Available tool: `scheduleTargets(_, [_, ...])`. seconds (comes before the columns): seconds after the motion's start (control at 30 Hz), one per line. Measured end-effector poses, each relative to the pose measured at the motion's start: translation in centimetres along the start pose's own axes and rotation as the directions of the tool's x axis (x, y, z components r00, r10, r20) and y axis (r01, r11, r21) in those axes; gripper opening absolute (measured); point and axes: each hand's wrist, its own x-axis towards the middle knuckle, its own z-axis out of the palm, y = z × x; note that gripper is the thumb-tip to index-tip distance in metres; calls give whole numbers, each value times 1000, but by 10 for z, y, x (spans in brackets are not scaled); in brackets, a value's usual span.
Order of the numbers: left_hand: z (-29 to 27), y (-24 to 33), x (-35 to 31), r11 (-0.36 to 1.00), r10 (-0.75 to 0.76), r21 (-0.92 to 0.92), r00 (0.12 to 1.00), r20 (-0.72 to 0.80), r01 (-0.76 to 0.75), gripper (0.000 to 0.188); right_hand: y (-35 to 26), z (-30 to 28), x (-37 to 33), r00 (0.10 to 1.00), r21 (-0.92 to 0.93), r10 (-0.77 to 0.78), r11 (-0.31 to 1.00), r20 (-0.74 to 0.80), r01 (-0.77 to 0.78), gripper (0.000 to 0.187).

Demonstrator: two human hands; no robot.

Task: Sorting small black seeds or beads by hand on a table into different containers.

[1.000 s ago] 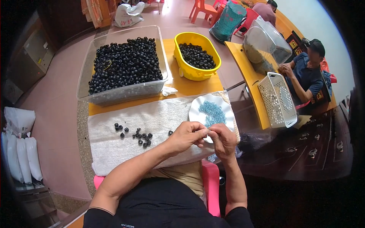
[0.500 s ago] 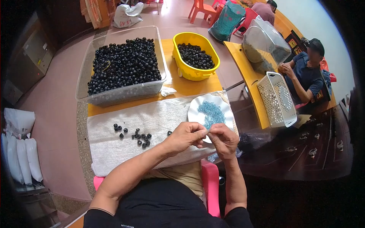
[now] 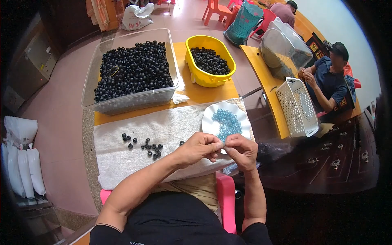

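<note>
My left hand (image 3: 200, 148) and my right hand (image 3: 242, 151) meet fingertip to fingertip over the near edge of a white scalloped plate (image 3: 207, 118). Both are closed in a pinch; whatever lies between the fingertips is too small to make out. Small clear-blue pieces (image 3: 226, 122) are heaped on the plate. Left of my hands, several loose black ring-like caps (image 3: 154, 149) lie on a pale towel (image 3: 118, 163). One more black cap (image 3: 181, 143) sits close beside my left hand, partly hidden by it.
Beyond the towel stand a clear bin (image 3: 134, 100) and a yellow tub (image 3: 208, 81), both filled with black caps. A crumpled white tissue (image 3: 180, 98) lies between bin and towel. To the right, a person (image 3: 326, 81) sits at another table with a white perforated basket (image 3: 297, 108).
My hands stay pinched together over the plate edge, with only a slight shift of the fingers. At the other table, the person's hands have moved a little.
</note>
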Motion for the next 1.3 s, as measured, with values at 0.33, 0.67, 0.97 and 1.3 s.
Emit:
scheduleTargets(0.33, [-4,0,1,999,-25,42,1000,14,24,27,-13,4,7,954,-368,-293,882,62,295,19])
scheduleTargets(0.67, [-3,0,3,998,-63,3,998,18,63,27,-18,13,6,845,-639,-512,600,157,482,24])
scheduleTargets(0.97, [-2,4,4,999,-38,-26,999,-1,38,22,1,9,-4,992,-210,-125,970,2,122,8])
scheduleTargets(1.3, [-6,3,2,998,-31,52,999,16,30,22,-2,9,-4,995,-213,90,974,35,-81,11])
